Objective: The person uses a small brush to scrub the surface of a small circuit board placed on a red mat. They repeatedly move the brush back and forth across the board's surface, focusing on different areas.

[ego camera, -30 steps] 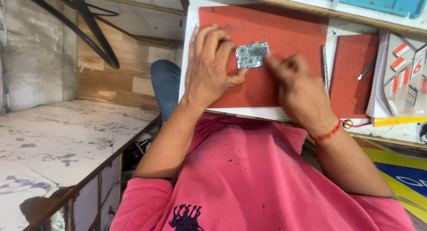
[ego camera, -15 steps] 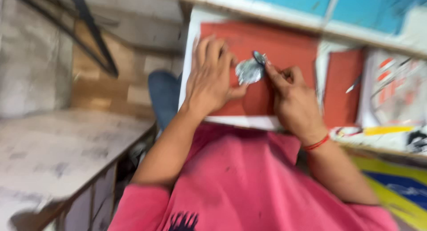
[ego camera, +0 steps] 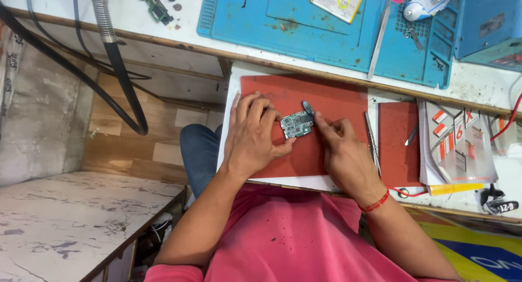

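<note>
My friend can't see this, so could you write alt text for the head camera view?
A person's left hand steadies a small green circuit board on a red mat while the right hand touches a small metal tool to its edge. A blue work mat lies beyond.

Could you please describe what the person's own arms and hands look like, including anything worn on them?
Both arms are bare from the short pink shirt sleeves down. The left hand wears no glove, ring or band. The right hand is also ungloved, with a thin red thread bracelet around its wrist. No watch shows on either.
</note>
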